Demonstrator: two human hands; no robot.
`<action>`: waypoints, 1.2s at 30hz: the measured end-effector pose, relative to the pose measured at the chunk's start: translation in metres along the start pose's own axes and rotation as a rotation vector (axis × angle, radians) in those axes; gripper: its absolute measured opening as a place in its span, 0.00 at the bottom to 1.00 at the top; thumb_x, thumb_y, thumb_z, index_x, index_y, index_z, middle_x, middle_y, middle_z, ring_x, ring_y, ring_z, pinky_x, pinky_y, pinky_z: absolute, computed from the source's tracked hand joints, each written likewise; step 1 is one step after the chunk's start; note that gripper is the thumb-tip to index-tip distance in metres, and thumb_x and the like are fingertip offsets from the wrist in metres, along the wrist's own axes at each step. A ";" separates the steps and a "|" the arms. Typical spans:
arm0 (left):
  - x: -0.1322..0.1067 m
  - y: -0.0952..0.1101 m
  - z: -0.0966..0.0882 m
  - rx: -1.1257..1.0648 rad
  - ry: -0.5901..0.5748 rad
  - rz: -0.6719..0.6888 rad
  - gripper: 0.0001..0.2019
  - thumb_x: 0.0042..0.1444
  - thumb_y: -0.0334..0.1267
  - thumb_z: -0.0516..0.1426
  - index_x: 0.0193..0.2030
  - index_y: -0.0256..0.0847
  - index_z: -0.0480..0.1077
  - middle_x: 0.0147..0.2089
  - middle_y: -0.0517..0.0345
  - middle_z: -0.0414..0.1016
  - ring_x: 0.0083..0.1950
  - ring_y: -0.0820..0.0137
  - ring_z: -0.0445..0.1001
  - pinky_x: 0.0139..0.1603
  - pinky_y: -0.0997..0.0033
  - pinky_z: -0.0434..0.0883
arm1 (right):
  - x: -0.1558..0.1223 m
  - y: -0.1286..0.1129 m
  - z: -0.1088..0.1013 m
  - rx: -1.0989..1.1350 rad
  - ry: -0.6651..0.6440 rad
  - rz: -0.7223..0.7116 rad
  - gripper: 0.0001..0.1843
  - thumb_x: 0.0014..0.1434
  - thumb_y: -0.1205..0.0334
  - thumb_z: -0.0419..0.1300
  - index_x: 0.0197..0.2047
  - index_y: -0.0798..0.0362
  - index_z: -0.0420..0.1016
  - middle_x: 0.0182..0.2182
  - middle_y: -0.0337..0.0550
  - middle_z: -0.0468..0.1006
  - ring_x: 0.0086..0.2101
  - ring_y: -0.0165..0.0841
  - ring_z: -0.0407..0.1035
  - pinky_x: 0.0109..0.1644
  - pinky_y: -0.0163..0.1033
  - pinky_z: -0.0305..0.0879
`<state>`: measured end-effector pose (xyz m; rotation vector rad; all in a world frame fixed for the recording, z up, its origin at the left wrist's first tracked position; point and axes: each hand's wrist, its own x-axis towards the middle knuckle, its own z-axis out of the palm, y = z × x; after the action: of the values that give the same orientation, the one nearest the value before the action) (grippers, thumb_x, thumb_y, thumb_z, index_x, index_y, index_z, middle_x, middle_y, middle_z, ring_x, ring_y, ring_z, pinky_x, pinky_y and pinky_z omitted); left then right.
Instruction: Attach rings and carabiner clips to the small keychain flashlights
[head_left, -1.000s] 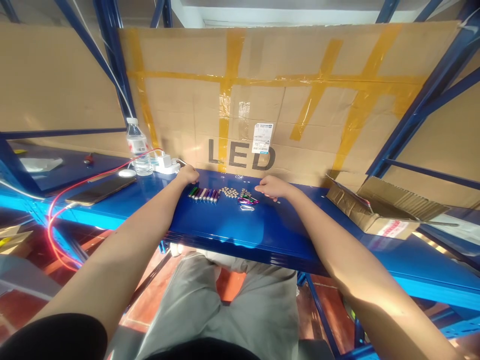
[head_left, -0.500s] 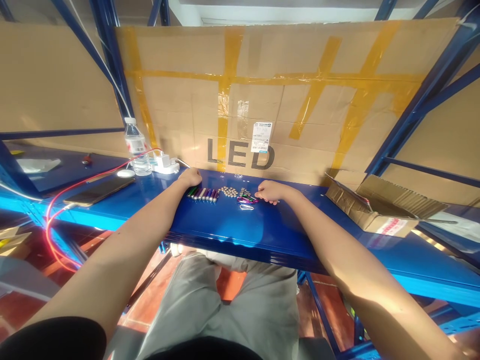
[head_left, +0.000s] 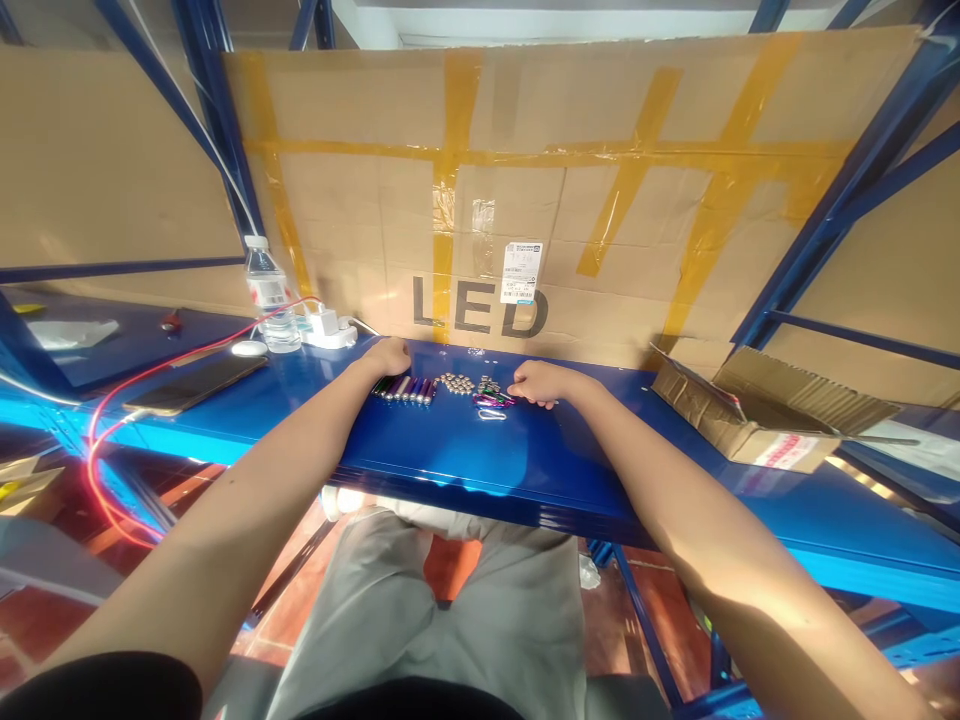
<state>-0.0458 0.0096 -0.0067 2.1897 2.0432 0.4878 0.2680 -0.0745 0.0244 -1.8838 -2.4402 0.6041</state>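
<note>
My left hand (head_left: 390, 356) rests at the far end of a row of small coloured metal tubes (head_left: 406, 389) on the blue shelf (head_left: 480, 450); its fingers are curled, and what they hold, if anything, is hidden. My right hand (head_left: 538, 381) lies to the right of a heap of small silver caps (head_left: 457, 382) and a pile of coloured carabiner clips (head_left: 491, 400). Its fingers are pinched together near the clips, and I cannot make out anything in them.
A taped cardboard sheet marked LED (head_left: 480, 308) stands behind the shelf. An open cardboard box (head_left: 757, 415) lies at the right. At the left are a water bottle (head_left: 266, 293), a white power strip (head_left: 326, 330), a phone (head_left: 195, 384) and a red cable (head_left: 112, 420).
The left hand has slid slightly right, toward the far end of the tube row. The right hand has closed in a little toward the clips. The view has tilted slightly.
</note>
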 end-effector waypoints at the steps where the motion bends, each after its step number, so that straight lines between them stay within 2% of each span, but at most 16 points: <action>1: -0.001 0.003 -0.001 0.002 -0.003 0.009 0.09 0.52 0.33 0.60 0.40 0.39 0.78 0.48 0.45 0.83 0.49 0.57 0.81 0.53 0.66 0.75 | 0.000 0.000 0.000 0.000 0.000 -0.002 0.14 0.68 0.57 0.58 0.31 0.54 0.66 0.30 0.45 0.74 0.22 0.27 0.66 0.27 0.35 0.66; 7: -0.005 0.008 -0.023 -0.054 -0.078 0.062 0.09 0.49 0.38 0.62 0.38 0.41 0.78 0.42 0.48 0.83 0.46 0.56 0.82 0.46 0.67 0.77 | -0.002 0.000 -0.001 0.007 0.005 -0.008 0.14 0.66 0.56 0.60 0.31 0.54 0.67 0.30 0.44 0.74 0.21 0.27 0.67 0.28 0.36 0.67; 9: -0.007 0.002 -0.033 0.010 -0.085 -0.034 0.10 0.47 0.39 0.63 0.36 0.38 0.78 0.37 0.44 0.82 0.44 0.51 0.82 0.46 0.62 0.77 | -0.003 -0.001 -0.001 0.012 0.009 -0.010 0.15 0.66 0.56 0.61 0.30 0.54 0.67 0.29 0.44 0.74 0.21 0.27 0.67 0.27 0.36 0.67; 11: -0.010 -0.005 -0.040 0.051 -0.223 -0.178 0.10 0.47 0.39 0.63 0.34 0.36 0.76 0.30 0.41 0.79 0.39 0.49 0.82 0.42 0.57 0.79 | -0.003 -0.001 -0.001 0.010 0.011 -0.011 0.15 0.66 0.57 0.60 0.30 0.54 0.66 0.28 0.43 0.74 0.20 0.27 0.66 0.27 0.37 0.66; 12: -0.011 -0.008 -0.042 0.052 -0.251 -0.216 0.10 0.46 0.39 0.64 0.34 0.36 0.75 0.28 0.42 0.78 0.37 0.49 0.82 0.39 0.56 0.79 | -0.003 -0.002 -0.001 0.008 0.012 -0.011 0.15 0.66 0.57 0.60 0.29 0.54 0.66 0.27 0.43 0.73 0.20 0.27 0.66 0.27 0.37 0.66; 15: -0.016 -0.016 -0.045 -0.030 -0.318 -0.232 0.09 0.45 0.39 0.65 0.32 0.38 0.73 0.24 0.47 0.74 0.32 0.55 0.80 0.34 0.58 0.80 | -0.003 -0.002 -0.001 0.006 0.011 -0.010 0.15 0.65 0.57 0.60 0.29 0.54 0.65 0.27 0.43 0.73 0.20 0.28 0.66 0.27 0.37 0.66; 19: -0.028 -0.021 -0.052 -0.124 -0.372 -0.195 0.08 0.44 0.38 0.65 0.29 0.39 0.72 0.28 0.46 0.76 0.36 0.58 0.80 0.35 0.65 0.79 | -0.002 -0.001 -0.001 0.007 0.005 -0.020 0.14 0.65 0.57 0.60 0.30 0.53 0.66 0.27 0.43 0.74 0.21 0.29 0.67 0.27 0.37 0.67; 22: -0.038 -0.022 -0.057 -0.182 -0.348 -0.170 0.08 0.44 0.37 0.65 0.33 0.39 0.74 0.35 0.45 0.79 0.42 0.58 0.80 0.36 0.69 0.79 | 0.000 0.001 -0.001 0.014 0.005 -0.023 0.14 0.65 0.56 0.61 0.30 0.54 0.66 0.28 0.44 0.74 0.21 0.28 0.67 0.27 0.37 0.67; 25: -0.043 -0.020 -0.056 -0.221 -0.328 -0.156 0.08 0.46 0.34 0.62 0.36 0.38 0.74 0.40 0.45 0.79 0.43 0.61 0.79 0.38 0.70 0.78 | 0.001 0.002 0.000 0.014 0.005 -0.023 0.14 0.65 0.55 0.61 0.31 0.54 0.67 0.29 0.45 0.75 0.22 0.28 0.67 0.27 0.37 0.67; 27: -0.043 -0.015 -0.051 -0.215 -0.297 -0.100 0.08 0.48 0.34 0.61 0.36 0.38 0.74 0.40 0.47 0.80 0.42 0.62 0.79 0.39 0.69 0.77 | 0.001 0.002 0.000 0.012 0.006 -0.020 0.15 0.65 0.55 0.61 0.31 0.54 0.67 0.29 0.45 0.75 0.22 0.28 0.68 0.27 0.36 0.67; 31: -0.042 0.004 -0.036 -0.230 -0.152 0.195 0.11 0.50 0.43 0.61 0.39 0.43 0.77 0.42 0.54 0.82 0.45 0.61 0.79 0.47 0.67 0.75 | 0.002 0.002 0.000 0.010 0.008 -0.014 0.15 0.64 0.54 0.63 0.31 0.54 0.68 0.29 0.45 0.75 0.22 0.29 0.68 0.28 0.36 0.67; 32: -0.044 0.009 -0.034 -0.268 -0.158 0.238 0.13 0.49 0.46 0.62 0.41 0.44 0.78 0.44 0.55 0.83 0.47 0.61 0.79 0.50 0.67 0.74 | 0.001 0.001 0.000 0.009 0.008 -0.013 0.15 0.64 0.54 0.62 0.31 0.54 0.68 0.29 0.45 0.75 0.22 0.29 0.68 0.28 0.36 0.67; 36: -0.061 0.028 -0.034 -0.352 -0.325 0.390 0.21 0.44 0.51 0.68 0.47 0.51 0.79 0.52 0.60 0.82 0.54 0.61 0.78 0.53 0.69 0.72 | 0.000 0.000 0.000 0.008 0.010 -0.009 0.16 0.65 0.54 0.62 0.30 0.54 0.66 0.28 0.46 0.74 0.23 0.29 0.68 0.27 0.36 0.66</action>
<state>-0.0323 -0.0574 0.0241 2.2621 1.2665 0.4473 0.2682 -0.0740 0.0244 -1.8675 -2.4349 0.6015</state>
